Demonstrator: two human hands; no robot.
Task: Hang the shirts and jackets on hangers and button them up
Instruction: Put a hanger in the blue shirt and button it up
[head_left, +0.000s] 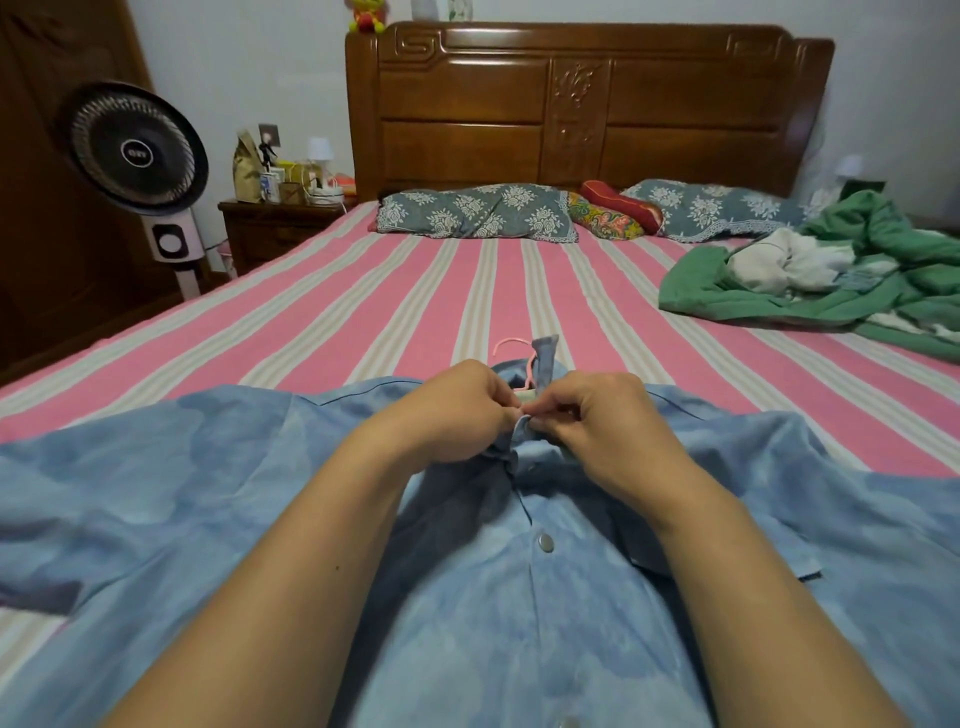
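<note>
- Both hands meet at the collar: left hand (462, 410) and right hand (597, 415) each pinch the fabric at the top of the blue shirt (519, 623), fingertips nearly touching.
- The shirt lies front-up, spread flat across the near end of the bed (363, 291); one button (545, 542) lower on the front is fastened.
- A pink hanger (514, 344) hook pokes out just past the collar.
- Far right on the bed, a crumpled green jacket (883, 280).
- Pillows (478, 210) against the headboard, a fan (136, 150) at left.
</note>
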